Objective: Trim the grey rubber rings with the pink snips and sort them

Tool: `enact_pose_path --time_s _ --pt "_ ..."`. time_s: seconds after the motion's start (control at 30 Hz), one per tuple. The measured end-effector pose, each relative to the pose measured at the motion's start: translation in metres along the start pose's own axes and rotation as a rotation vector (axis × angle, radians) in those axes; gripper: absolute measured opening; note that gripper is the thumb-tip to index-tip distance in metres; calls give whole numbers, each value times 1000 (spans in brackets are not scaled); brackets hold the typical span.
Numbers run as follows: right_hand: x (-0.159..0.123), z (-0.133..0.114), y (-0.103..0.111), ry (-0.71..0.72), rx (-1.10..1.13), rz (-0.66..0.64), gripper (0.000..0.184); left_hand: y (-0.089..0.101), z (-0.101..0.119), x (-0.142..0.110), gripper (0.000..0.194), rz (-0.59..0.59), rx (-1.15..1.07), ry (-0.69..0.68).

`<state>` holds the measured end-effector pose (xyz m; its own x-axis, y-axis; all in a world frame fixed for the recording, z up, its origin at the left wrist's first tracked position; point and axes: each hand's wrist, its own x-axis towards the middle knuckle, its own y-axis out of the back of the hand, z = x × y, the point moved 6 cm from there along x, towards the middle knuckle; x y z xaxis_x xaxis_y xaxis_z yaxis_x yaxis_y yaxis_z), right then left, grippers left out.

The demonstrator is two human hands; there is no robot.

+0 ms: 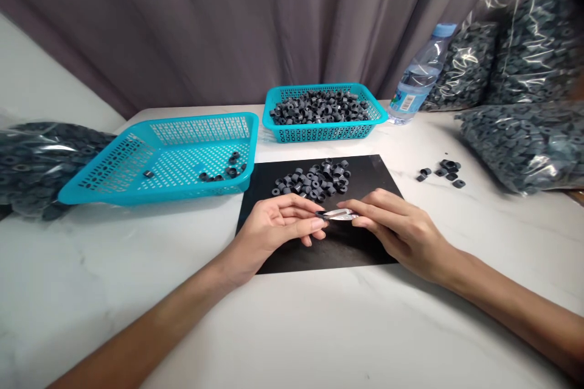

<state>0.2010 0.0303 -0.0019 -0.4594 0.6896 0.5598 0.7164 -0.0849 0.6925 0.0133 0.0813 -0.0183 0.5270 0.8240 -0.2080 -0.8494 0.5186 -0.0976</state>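
My right hand (pixel 401 225) is closed on a silver nail clipper (pixel 341 214), its jaws pointing left. A small dark ring-shaped piece (pixel 320 215) is pinched between the thumb and fingers of my left hand (pixel 283 222). The clipper's jaws meet this piece at my left fingertips; whether they bite into it I cannot tell. Both hands are above a black mat (pixel 319 255). Just beyond them on the mat lies a pile of dark grey rubber-like rings (pixel 314 179).
At left stands a blue basket (pixel 159 194) holding several rings; a fuller blue basket (pixel 323 132) sits at the back. A water bottle (pixel 420 82) is beside it. Bags of rings (pixel 524 140) lie at right, another bag (pixel 41 158) at left. Loose rings (pixel 447 168) rest right of the mat.
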Motion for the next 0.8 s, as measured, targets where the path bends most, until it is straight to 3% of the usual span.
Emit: enact_pose_path --time_s 0.33,0.57,0.8 --pt "1 -1 0 -4 -9 7 30 1 0 -2 20 -3 6 -2" --pt "0 -4 12 11 -84 173 30 1 1 -2 20 13 15 3" --pt "3 -1 8 -5 -30 120 26 2 2 -2 20 23 18 7"
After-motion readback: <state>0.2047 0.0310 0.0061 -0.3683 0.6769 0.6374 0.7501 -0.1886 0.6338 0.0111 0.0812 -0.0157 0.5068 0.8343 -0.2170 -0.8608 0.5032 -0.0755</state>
